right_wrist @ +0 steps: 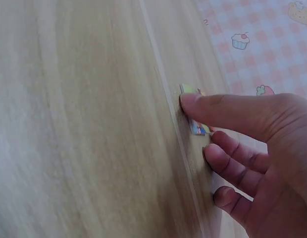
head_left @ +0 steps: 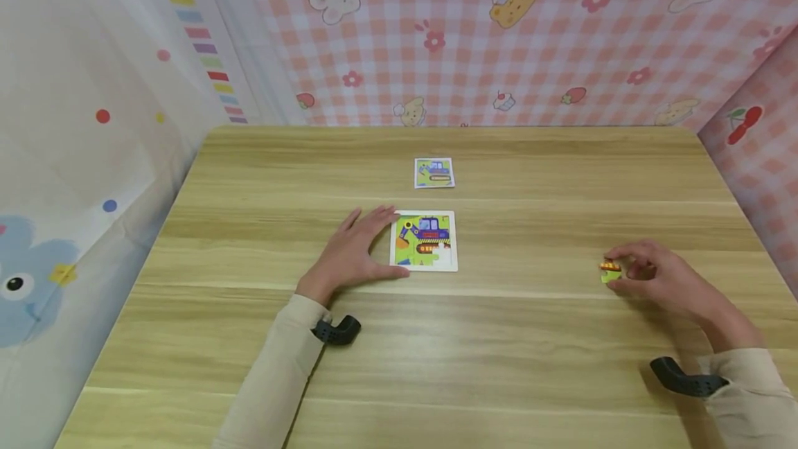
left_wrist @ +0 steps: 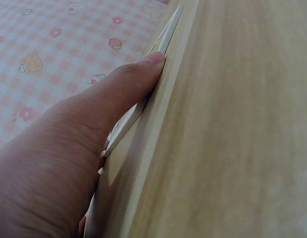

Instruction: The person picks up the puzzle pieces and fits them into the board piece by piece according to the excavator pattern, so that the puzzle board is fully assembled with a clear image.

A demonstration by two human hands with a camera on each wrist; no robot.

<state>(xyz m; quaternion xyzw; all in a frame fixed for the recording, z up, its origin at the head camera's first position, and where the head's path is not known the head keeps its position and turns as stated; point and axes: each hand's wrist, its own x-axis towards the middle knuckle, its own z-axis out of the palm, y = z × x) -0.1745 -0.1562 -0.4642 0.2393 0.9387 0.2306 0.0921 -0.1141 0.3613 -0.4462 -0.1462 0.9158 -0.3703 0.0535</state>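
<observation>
A square jigsaw puzzle point(head_left: 455, 241) with a white frame and a purple excavator picture lies flat on the table; a white gap shows at its lower right. My left hand point(head_left: 350, 255) holds it from the left, thumb along the near edge and fingers at the far left corner. In the left wrist view, the thumb point(left_wrist: 128, 82) touches the frame's side. Well to the right, my right hand point(head_left: 670, 279) pinches a puzzle piece point(head_left: 609, 273), green with orange and yellow, between thumb and finger. The right wrist view shows the thumb point(right_wrist: 228, 111) covering much of that piece.
A small picture card point(head_left: 434, 173) with a similar excavator lies behind the puzzle. Both sit on a wood-grain table point(head_left: 486, 366). A pink checked cloth point(head_left: 399, 33) hangs at the table's far edge, and a pale patterned cloth point(head_left: 62, 158) hangs on the left.
</observation>
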